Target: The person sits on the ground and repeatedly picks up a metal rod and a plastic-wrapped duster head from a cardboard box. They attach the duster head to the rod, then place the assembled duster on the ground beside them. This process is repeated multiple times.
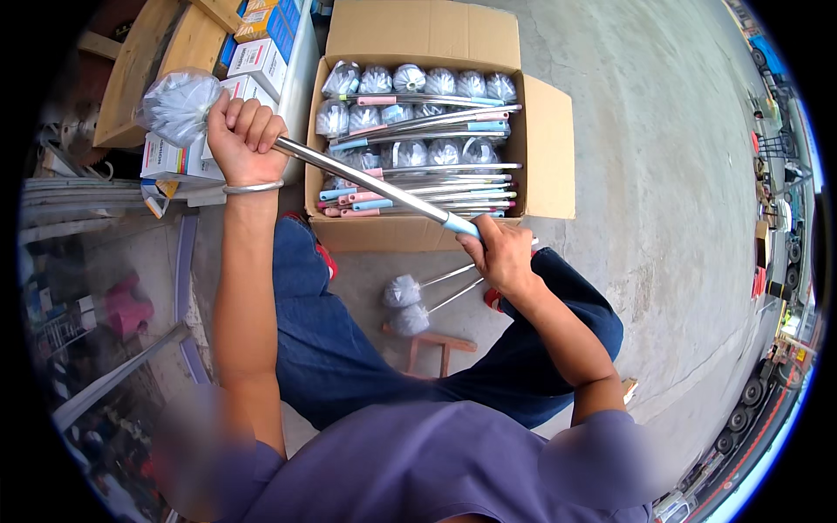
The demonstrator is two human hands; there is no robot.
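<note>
I hold one long toilet brush [366, 179] with a shiny metal shaft across my front. My left hand [244, 131] is raised and gripped around the shaft just below the wrapped grey bristle head [179, 105]. A silver bangle sits on that wrist. My right hand [504, 257] grips the light blue handle end, low and to the right. An open cardboard box [545, 148] just beyond holds several more wrapped brushes with pink and blue handles.
Two more brushes [405, 305] lie on the concrete floor by my knees, near a small wooden stool [440, 344]. Small product boxes [257, 61] and a wooden shelf stand at the upper left. Glass shelving lies to my left. Vehicles line the far right edge.
</note>
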